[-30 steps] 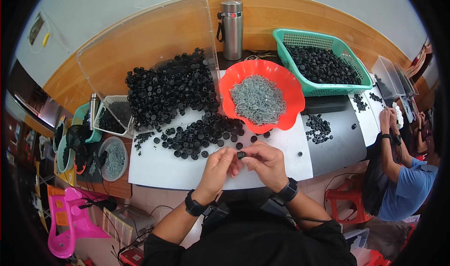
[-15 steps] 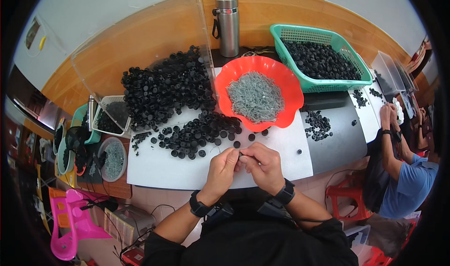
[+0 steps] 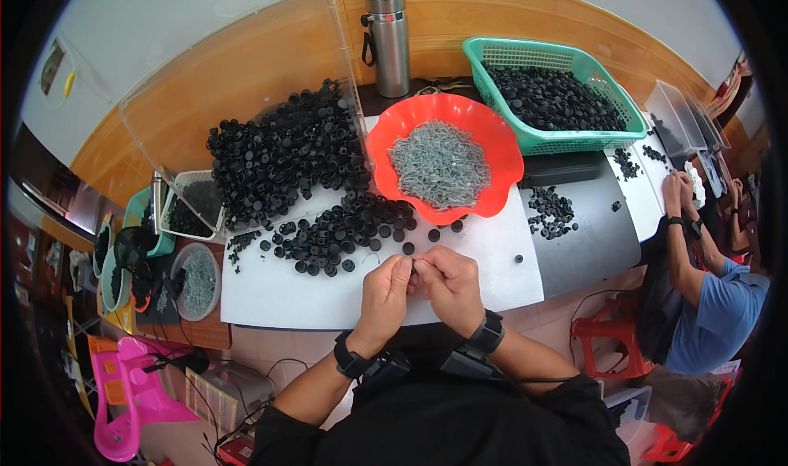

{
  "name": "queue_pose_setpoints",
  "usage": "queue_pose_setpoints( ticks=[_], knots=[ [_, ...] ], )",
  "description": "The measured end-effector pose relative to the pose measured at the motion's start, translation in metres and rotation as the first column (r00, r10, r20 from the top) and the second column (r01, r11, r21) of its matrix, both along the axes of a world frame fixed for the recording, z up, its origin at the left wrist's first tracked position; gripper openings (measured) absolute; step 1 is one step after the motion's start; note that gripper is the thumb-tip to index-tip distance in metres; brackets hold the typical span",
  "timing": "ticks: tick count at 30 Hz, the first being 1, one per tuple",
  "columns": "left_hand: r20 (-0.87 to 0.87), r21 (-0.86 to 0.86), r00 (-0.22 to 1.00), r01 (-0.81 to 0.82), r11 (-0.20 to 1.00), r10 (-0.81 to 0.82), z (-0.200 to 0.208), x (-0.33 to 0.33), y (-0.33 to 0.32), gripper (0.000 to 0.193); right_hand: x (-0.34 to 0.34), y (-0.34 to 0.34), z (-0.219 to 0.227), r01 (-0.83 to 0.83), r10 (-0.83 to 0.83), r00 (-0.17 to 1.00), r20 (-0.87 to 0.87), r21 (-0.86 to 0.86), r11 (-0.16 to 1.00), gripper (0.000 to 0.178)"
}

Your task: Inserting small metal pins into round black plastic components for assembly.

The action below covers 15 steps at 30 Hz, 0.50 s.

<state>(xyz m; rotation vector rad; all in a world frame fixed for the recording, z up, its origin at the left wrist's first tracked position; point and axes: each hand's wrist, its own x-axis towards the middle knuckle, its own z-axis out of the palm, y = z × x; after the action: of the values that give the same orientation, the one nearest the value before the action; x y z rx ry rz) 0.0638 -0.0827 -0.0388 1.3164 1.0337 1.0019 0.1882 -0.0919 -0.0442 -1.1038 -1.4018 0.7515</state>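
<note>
Left hand and right hand meeting at fingertips before torso, both pinching. Left thumb pointing away from body, right thumb and forefinger bending toward it. Other fingers curling, partly hidden. Left forearm and right forearm slanting inward.

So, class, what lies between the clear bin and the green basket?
The red bowl of grey pieces, with the steel flask behind it; the head view shows this.
</note>
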Motion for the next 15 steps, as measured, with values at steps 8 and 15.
queue_pose_setpoints(
  ticks=[8,15],
  knots=[
    [-0.034,-0.028,0.999,0.033,0.999,-0.034,-0.001,-0.006,0.0,0.036,0.001,-0.009,0.003,-0.072,0.052,0.989,-0.142,-0.139,0.988,0.011],
    [0.164,-0.165,0.986,0.055,0.985,-0.027,0.002,-0.009,-0.001,0.033,0.006,-0.01,0.007,-0.157,0.146,0.981,-0.127,-0.087,0.984,0.014]
  ],
)
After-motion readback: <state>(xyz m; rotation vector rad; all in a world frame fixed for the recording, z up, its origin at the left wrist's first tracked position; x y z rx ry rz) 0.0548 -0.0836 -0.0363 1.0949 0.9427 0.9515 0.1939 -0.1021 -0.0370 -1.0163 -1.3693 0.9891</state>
